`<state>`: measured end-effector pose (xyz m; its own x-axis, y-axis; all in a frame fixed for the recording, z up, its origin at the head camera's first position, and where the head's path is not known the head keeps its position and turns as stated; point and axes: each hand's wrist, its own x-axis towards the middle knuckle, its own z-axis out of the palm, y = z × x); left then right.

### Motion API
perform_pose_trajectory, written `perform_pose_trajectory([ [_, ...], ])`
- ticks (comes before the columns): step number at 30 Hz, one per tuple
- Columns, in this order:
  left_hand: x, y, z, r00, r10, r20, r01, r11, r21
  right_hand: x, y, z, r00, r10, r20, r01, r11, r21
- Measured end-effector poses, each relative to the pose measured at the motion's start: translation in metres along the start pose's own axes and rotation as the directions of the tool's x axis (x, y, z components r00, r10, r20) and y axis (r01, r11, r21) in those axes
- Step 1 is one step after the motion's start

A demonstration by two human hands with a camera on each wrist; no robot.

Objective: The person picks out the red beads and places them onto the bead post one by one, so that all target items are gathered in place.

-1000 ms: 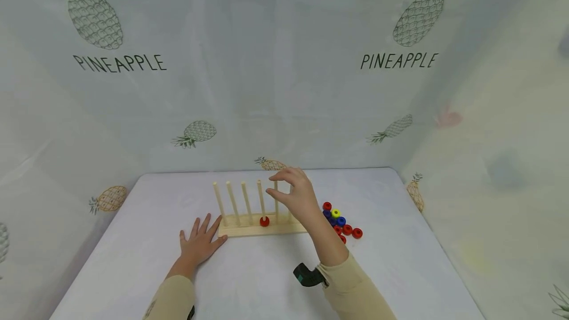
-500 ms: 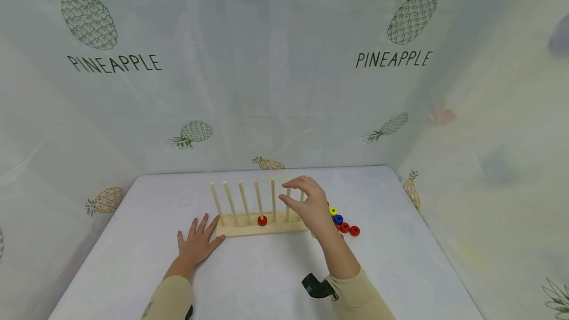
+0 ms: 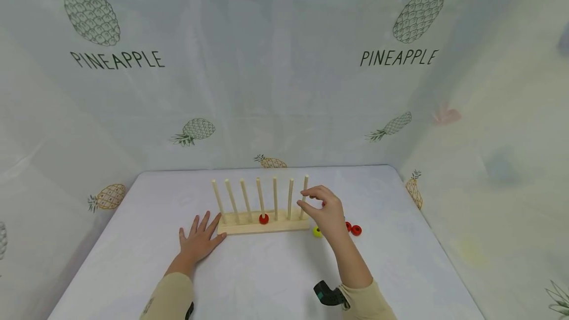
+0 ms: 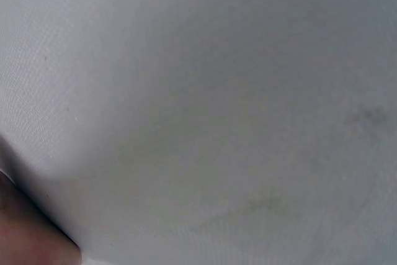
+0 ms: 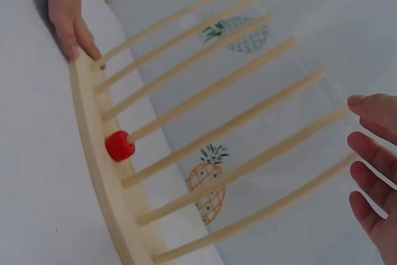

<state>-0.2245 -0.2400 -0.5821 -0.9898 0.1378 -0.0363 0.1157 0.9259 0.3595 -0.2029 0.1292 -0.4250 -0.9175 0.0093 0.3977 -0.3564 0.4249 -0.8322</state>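
A wooden rack (image 3: pixel 280 226) with a row of several upright pegs stands on the white table. One red bead (image 3: pixel 264 219) sits at the foot of the middle peg; the right wrist view shows the same red bead (image 5: pixel 120 146) around that peg. My left hand (image 3: pixel 197 242) lies with spread fingers on the table, its fingertips touching the rack's left end. By the rightmost peg (image 3: pixel 305 184) my right hand (image 3: pixel 328 214) is raised, thumb and fingers apart, holding nothing. In the right wrist view the fingers of my right hand (image 5: pixel 378 178) are loosely bent near the peg tips.
Right of the rack lie a yellow bead (image 3: pixel 317 232) and a red bead (image 3: pixel 356 230), with others partly hidden behind my right hand. A pineapple-print cloth (image 3: pixel 284 88) hangs around the table (image 3: pixel 249 275).
My right hand has moved right and slightly down, from near the fifth peg to the rightmost one, thumb and fingers still apart. The left hand and the red bead on its peg have stayed put.
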Motion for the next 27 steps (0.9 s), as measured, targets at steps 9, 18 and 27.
perform_pose_trajectory([
  [9,0.001,-0.003,0.001,1.0,-0.003,0.006,0.003,1.0,0.007,-0.007,0.024,-0.008,0.994,0.108,-0.021,-0.108,0.994,-0.008],
  [18,0.003,-0.004,0.004,1.0,-0.005,-0.01,0.005,1.0,0.003,-0.017,0.049,-0.018,0.961,0.273,-0.041,-0.273,0.962,-0.01],
  [27,-0.004,0.008,-0.008,1.0,-0.007,-0.003,0.007,1.0,-0.002,-0.03,0.07,-0.022,0.941,0.332,-0.073,-0.337,0.937,-0.092],
])
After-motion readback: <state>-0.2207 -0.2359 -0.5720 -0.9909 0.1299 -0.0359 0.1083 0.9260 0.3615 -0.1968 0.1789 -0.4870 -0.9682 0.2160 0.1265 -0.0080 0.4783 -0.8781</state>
